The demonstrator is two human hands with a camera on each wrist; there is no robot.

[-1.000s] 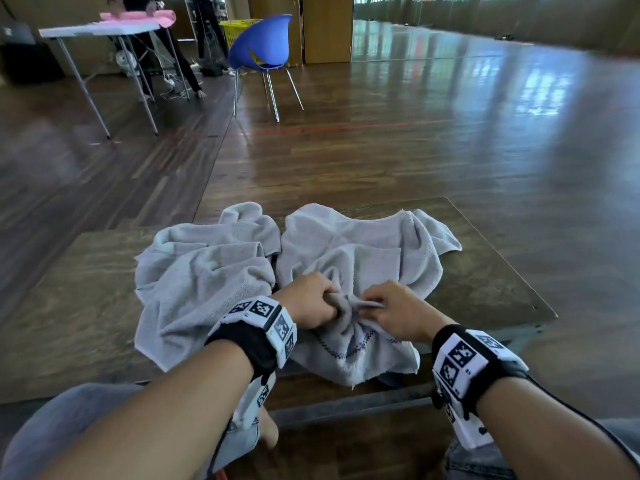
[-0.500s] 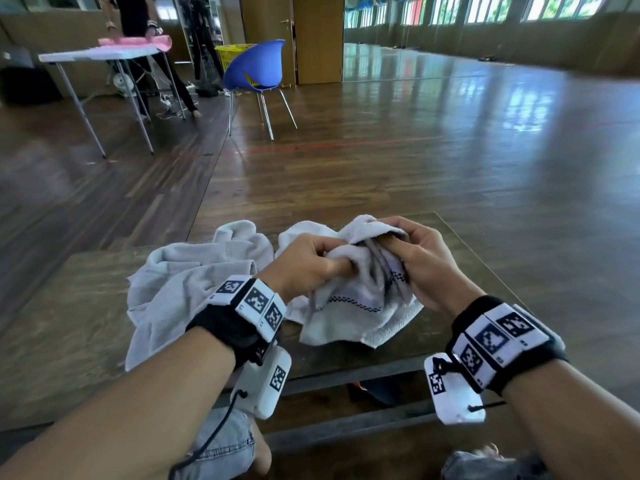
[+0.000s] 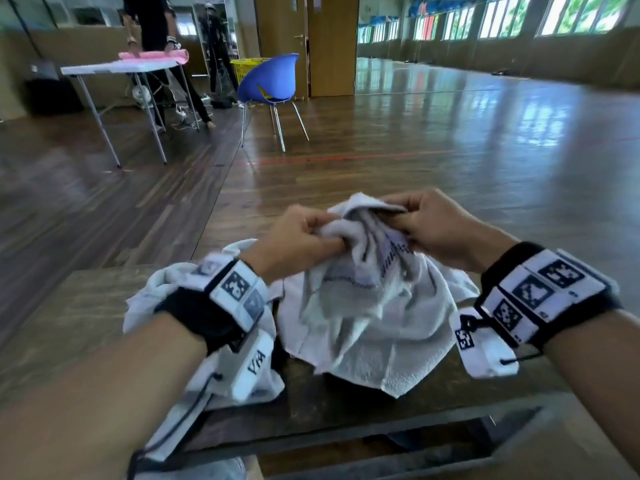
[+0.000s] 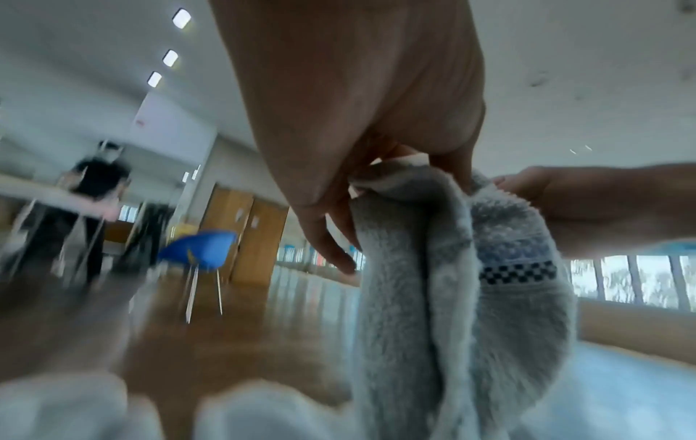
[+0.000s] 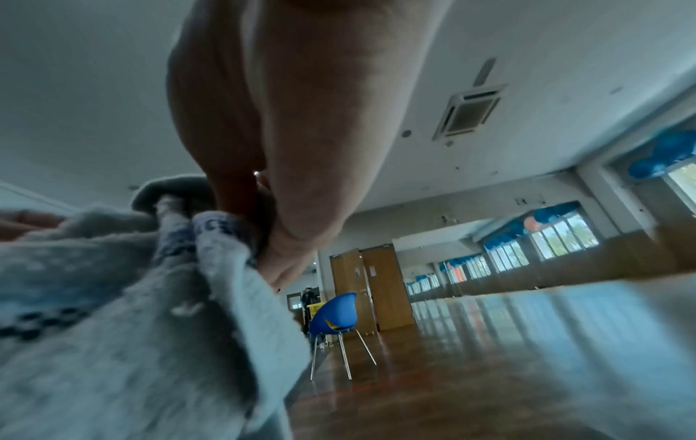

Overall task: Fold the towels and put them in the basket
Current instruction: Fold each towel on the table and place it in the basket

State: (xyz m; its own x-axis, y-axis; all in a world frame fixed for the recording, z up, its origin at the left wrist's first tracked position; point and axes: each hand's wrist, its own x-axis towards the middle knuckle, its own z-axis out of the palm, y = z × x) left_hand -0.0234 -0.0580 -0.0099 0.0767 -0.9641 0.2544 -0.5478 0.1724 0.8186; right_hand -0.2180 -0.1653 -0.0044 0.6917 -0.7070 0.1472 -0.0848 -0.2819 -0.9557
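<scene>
Towel number one, pale grey with a small dark checked band, is up in the air over the near edge of the wooden table. Both hands hold its top. The left hand has its fingers curled tight round a bunched bit of cloth. The right hand pinches the next bit between thumb and curled fingers. The two hands are close together, and the rest of the cloth hangs down in loose folds to the table.

A second towel lies crumpled on the table, under the left wrist.

From the head view you can see a blue chair on the shiny wood floor, a yellow basket behind it, and a person standing at a white table with a pink cloth on it.

The left wrist view shows the fluffy cloth and its checked band up close, with the right hand's fingertips touching the top. The right wrist view shows printing on the cloth, too blurry to read.
</scene>
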